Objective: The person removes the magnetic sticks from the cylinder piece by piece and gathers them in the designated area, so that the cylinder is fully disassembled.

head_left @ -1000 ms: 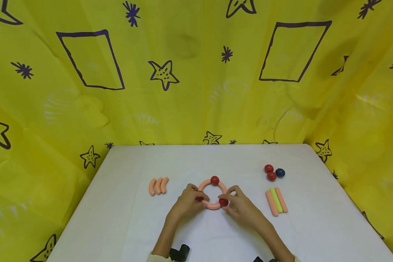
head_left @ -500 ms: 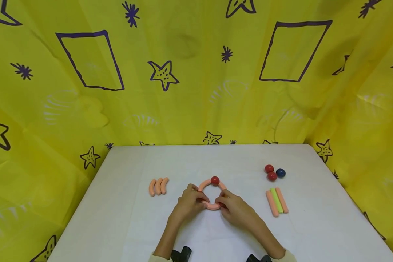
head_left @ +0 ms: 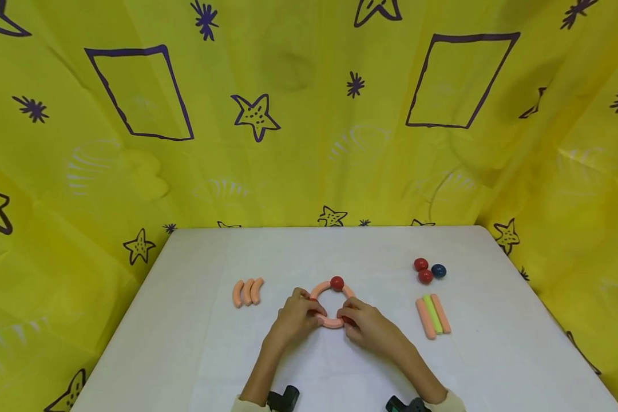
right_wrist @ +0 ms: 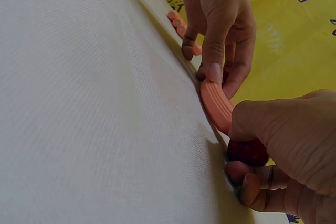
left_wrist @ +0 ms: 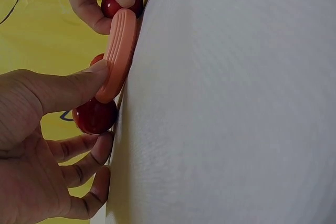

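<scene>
On the white table a small ring (head_left: 321, 287) is made of peach-orange curved sticks with red balls at their joints. A red ball (head_left: 337, 283) sits at its far side. My left hand (head_left: 294, 317) grips the ring's left joint, the thumb on the end of the front curved stick (left_wrist: 123, 40) and the fingers by a red ball (left_wrist: 95, 116). At the right joint my right hand (head_left: 372, 327) pinches another red ball (right_wrist: 249, 151) together with the stick's other end. In the head view the fingers mostly hide both of these balls.
Several short curved sticks (head_left: 247, 292) lie side by side to the left. On the right are two red balls (head_left: 425, 277) and a blue ball (head_left: 439, 271). Nearer lie two straight orange sticks (head_left: 425, 319) with a green stick (head_left: 432, 313) between them. A yellow curtain (head_left: 309, 171) encloses the table.
My right hand has moved slightly left and its fingers have closed over the right red ball, which was visible a second ago. The left hand stays at its joint.
</scene>
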